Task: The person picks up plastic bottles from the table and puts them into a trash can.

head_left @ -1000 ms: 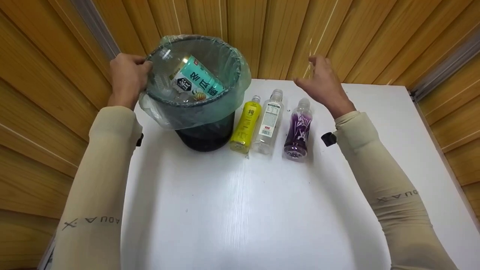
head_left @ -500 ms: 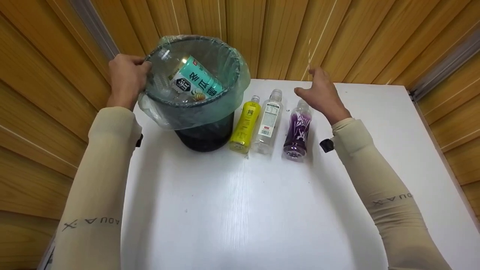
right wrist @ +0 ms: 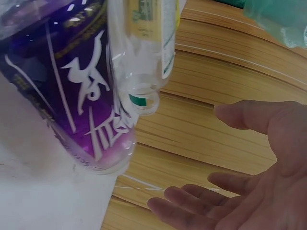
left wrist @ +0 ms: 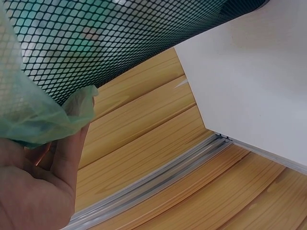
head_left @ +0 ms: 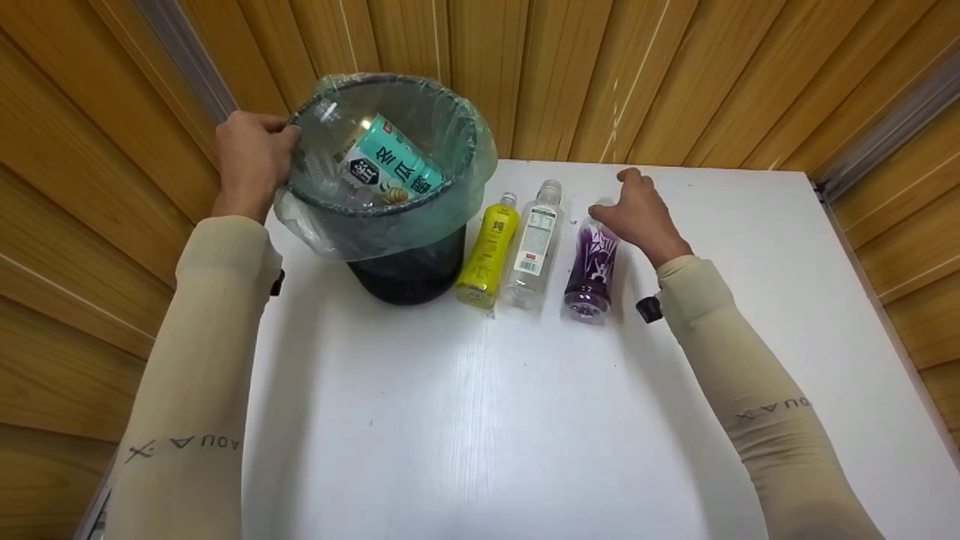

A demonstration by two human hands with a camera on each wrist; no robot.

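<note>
Fingers of the right hand (head_left: 641, 217) hang spread and relaxed over the neck of the purple bottle (head_left: 591, 268), one of three bottles lying side by side on the white surface (head_left: 480, 420). Left hand (head_left: 251, 157) fingers curl round the bin (head_left: 409, 266) rim; one bottle (head_left: 379, 169) lies inside.

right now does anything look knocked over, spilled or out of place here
Nothing is spilled. The bin leans toward the left hand gripping its rim and green liner, with a teal-labelled bottle slanted inside. Three bottles lie flat: yellow bottle, clear bottle, and purple bottle by the open right hand.
</note>
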